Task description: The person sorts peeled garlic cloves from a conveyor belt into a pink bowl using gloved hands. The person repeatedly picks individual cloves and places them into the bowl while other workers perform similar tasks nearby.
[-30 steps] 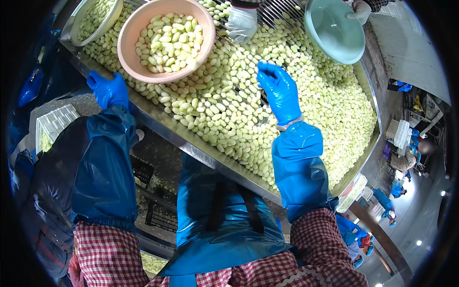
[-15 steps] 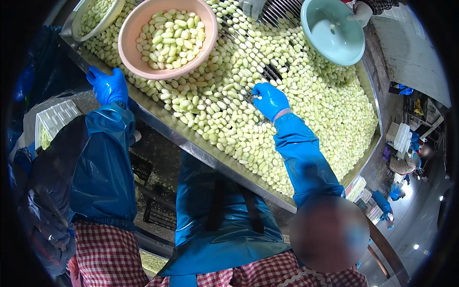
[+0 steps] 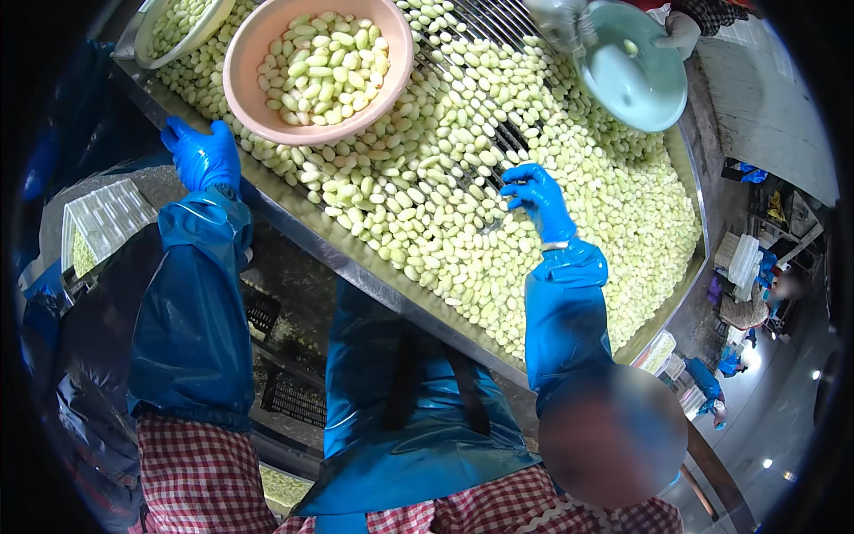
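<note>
Bowl (image 3: 391,84) sits on cloves (image 3: 587,231), left of dish (image 3: 636,93).

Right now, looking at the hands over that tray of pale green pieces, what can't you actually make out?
- Head view: whether the right hand pinches a piece; its curled fingers hide the tips.
- Left hand: its palm faces away at the tray's metal edge, so contact is unclear.
- White bowl: cut off by the top edge.
- A blurred patch covers the right upper arm.
- The teal bowl's holder is out of frame.
</note>
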`<state>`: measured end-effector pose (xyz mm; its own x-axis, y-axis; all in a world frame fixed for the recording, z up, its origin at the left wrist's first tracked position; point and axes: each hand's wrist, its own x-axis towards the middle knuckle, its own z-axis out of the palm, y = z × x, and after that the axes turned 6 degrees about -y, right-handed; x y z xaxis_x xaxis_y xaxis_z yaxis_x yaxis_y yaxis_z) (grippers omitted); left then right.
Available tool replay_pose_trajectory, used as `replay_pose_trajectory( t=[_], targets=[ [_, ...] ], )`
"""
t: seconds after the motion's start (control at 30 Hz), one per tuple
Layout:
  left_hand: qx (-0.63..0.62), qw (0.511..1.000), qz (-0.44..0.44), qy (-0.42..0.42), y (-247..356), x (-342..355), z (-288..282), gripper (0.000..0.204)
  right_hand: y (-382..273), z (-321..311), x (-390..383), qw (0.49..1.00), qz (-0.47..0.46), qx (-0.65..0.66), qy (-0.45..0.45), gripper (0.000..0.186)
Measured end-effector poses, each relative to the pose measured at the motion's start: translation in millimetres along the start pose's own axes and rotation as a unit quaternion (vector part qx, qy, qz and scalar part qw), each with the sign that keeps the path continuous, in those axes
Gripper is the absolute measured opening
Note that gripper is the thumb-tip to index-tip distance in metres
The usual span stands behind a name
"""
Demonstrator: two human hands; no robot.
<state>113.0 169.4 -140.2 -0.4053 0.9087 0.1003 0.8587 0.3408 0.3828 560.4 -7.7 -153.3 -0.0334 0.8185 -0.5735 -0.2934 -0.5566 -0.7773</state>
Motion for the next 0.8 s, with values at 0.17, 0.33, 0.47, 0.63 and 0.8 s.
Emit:
replay_pose_trajectory(
  t=[0.17,0.33,0.47,0.63,0.8],
  targets=[
    [0.014,1.000,0.011,0.006,-4,1,4,0.071,16,44,-7,0.901,-0.130,-0.409,0.057,0.029],
    [0.015,0.999,0.025,0.021,-7,4,8,0.072,45,58,5,0.775,-0.179,-0.601,0.081,0.026],
    [0.022,0.999,0.017,0.021,-7,1,5,0.072,40,51,-2,0.833,-0.120,-0.536,0.073,0.022],
    [0.012,1.000,0.008,0.005,0,-1,3,0.072,33,28,4,0.888,-0.110,-0.424,0.138,0.022],
    [0.018,0.999,0.034,0.032,-6,1,5,0.071,36,53,23,0.733,-0.239,-0.619,0.148,0.027]
  ],
)
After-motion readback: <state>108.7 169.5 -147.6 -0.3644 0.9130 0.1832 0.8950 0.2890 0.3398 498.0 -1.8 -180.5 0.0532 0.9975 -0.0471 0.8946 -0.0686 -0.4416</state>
